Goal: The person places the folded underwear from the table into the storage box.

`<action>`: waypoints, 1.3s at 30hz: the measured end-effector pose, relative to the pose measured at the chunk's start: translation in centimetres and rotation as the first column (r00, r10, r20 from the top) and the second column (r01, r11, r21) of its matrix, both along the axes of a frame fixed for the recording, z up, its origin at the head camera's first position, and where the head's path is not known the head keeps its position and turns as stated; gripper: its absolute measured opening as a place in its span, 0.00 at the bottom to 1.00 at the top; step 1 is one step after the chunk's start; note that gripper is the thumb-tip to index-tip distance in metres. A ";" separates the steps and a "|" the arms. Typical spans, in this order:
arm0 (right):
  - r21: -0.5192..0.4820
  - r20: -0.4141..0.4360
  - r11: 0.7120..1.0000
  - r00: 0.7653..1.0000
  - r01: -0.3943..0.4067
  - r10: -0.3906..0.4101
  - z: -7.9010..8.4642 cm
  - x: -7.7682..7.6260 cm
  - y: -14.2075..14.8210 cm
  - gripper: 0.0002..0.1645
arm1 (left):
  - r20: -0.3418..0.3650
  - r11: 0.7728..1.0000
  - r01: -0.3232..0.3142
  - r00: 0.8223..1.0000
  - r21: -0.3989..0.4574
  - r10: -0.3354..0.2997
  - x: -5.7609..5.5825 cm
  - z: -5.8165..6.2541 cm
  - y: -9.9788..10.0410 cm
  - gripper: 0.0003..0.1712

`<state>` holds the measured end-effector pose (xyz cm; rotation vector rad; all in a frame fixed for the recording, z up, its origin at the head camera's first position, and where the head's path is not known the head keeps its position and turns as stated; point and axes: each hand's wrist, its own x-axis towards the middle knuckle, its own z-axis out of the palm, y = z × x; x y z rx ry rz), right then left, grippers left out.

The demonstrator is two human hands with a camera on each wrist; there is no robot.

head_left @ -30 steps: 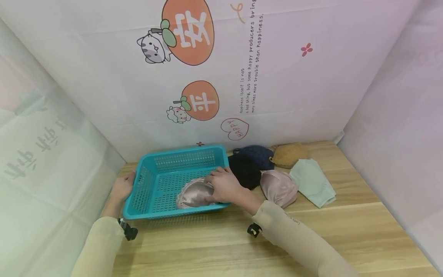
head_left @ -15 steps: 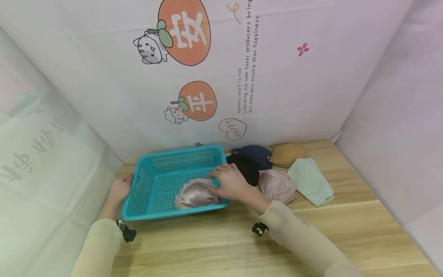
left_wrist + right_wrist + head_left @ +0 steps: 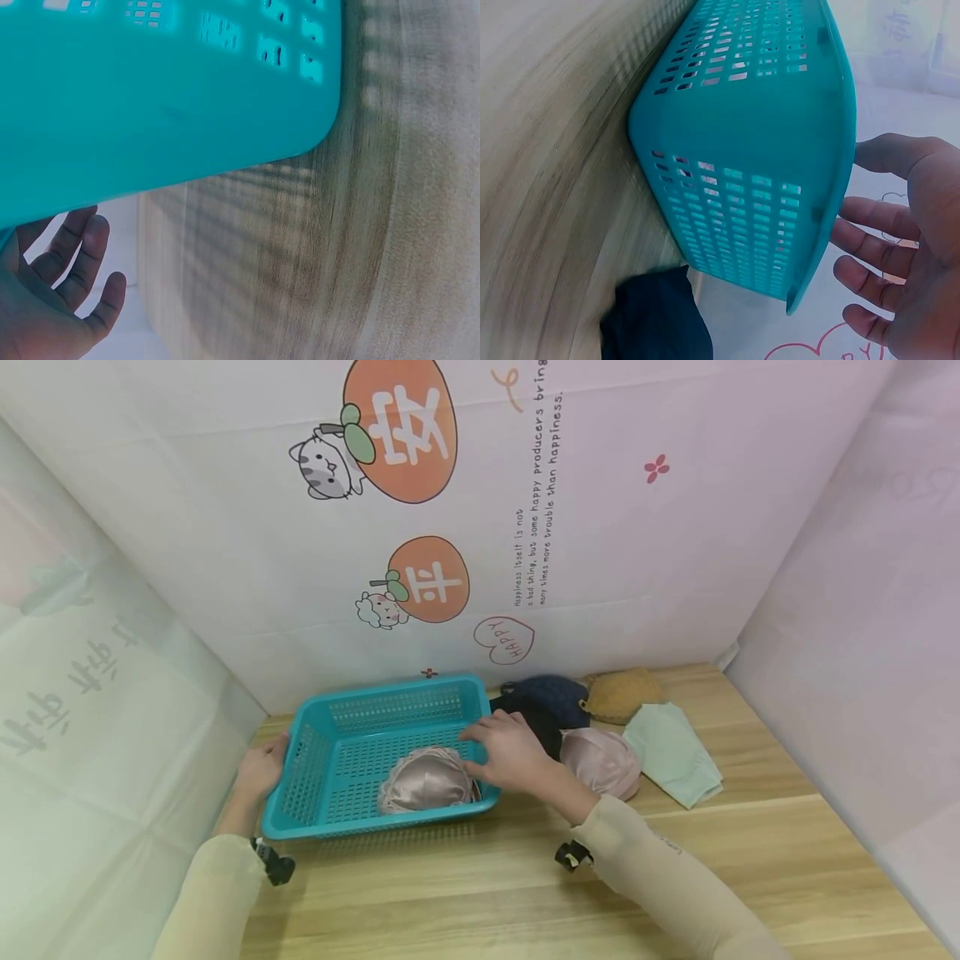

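1 teal basket (image 3: 375, 826), left hand (image 3: 260, 770) gripping, right hand (image 3: 517, 755) loose, heart (image 3: 504, 640) (“HAPPY”)

I have the turquoise basket (image 3: 150, 112) at upper left of the left wrist view; slots (image 3: 271, 51) pierce it. The left hand (image 3: 52, 300) sits at its edge, fingers (image 3: 90, 251) loosely bent. A striped shadow (image 3: 259, 196) crosses the wooden table (image 3: 420, 247). Beyond the hand: a white surface (image 3: 139, 330).
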<state>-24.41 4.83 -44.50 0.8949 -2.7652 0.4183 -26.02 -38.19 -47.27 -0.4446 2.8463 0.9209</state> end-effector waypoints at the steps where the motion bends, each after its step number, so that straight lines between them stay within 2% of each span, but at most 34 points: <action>1: -0.001 0.002 1.000 1.000 0.001 -0.001 0.0 0.0 0.1 0.23 | -0.001 1.000 -0.002 1.000 -0.001 0.002 0.0 0.0 0.0 0.47; 14: -0.022 -0.010 1.000 1.000 0.011 -0.012 -0.2 0.0 1.8 0.25 | -0.011 1.000 0.020 1.000 -0.003 -0.020 -0.1 -0.2 -0.3 0.49; 30: -0.023 -0.006 0.997 0.998 0.068 -0.068 0.0 0.4 3.5 0.24 | -0.014 1.000 -0.008 1.000 0.012 0.008 -0.2 -0.3 -0.2 0.49; 39: -0.030 -0.040 0.997 0.996 0.077 -0.078 -0.1 0.3 4.7 0.23 | -0.032 1.000 0.001 0.999 0.012 0.000 -0.1 -0.3 -0.1 0.48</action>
